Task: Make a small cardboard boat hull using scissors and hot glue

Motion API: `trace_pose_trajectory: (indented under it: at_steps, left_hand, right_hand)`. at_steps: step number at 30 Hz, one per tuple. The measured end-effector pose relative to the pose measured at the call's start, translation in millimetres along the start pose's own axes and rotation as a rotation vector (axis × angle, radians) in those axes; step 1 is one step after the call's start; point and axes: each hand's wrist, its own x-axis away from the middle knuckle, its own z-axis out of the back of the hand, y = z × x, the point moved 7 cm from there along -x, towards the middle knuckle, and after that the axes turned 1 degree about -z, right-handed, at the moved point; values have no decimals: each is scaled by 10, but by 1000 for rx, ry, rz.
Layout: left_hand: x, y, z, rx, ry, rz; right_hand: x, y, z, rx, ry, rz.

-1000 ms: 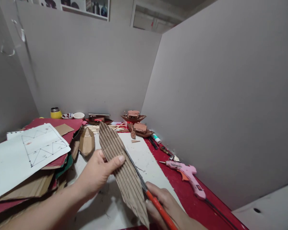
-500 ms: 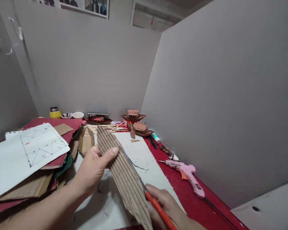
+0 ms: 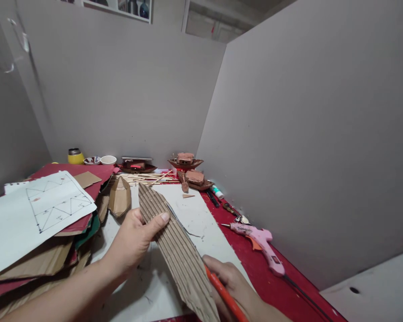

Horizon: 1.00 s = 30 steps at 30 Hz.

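My left hand (image 3: 139, 232) pinches a long piece of corrugated cardboard (image 3: 177, 243), its thumb on the bare ridges and its fingers behind. The piece slants from upper left to lower right, with an angled far end. Closed around the orange handle of what look like scissors (image 3: 223, 290), my right hand (image 3: 230, 281) is at the cardboard's lower right edge. A thin dark length shows along that edge; the blades are mostly hidden. Left of the cardboard's tip lies a small cardboard boat hull (image 3: 120, 197).
A white sheet (image 3: 188, 214) lies on the red tabletop (image 3: 268, 290). Paper with a drawn zigzag (image 3: 58, 201) tops stacked cardboard at left. A pink glue gun (image 3: 258, 241) lies right. Behind are thin sticks (image 3: 144, 179), brown model boats (image 3: 195, 179) and a white bowl (image 3: 108, 160).
The cardboard and both hands have shifted slightly right and down in view. The dark metal by the orange handle is now more hidden behind the cardboard. Both grips look the same.
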Motion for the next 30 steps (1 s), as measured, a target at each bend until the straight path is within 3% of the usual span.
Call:
trace_pose_trajectory:
  at_steps: [8,13,19,30]
  left_hand:
    - [53,-90,-121,13,-115,42]
    - [38,-80,-119,20,-140,59]
    - [76,-165,-234,73,-252,117]
    - [45,-163,-192,56,-311,154]
  right_hand:
    - [-14,12,9,-43,-8,9]
    - [-13,-119,68,40,14,40]
    - [-20,-242,107,104,-10,90]
    - [-13,-269,129,110,9,54]
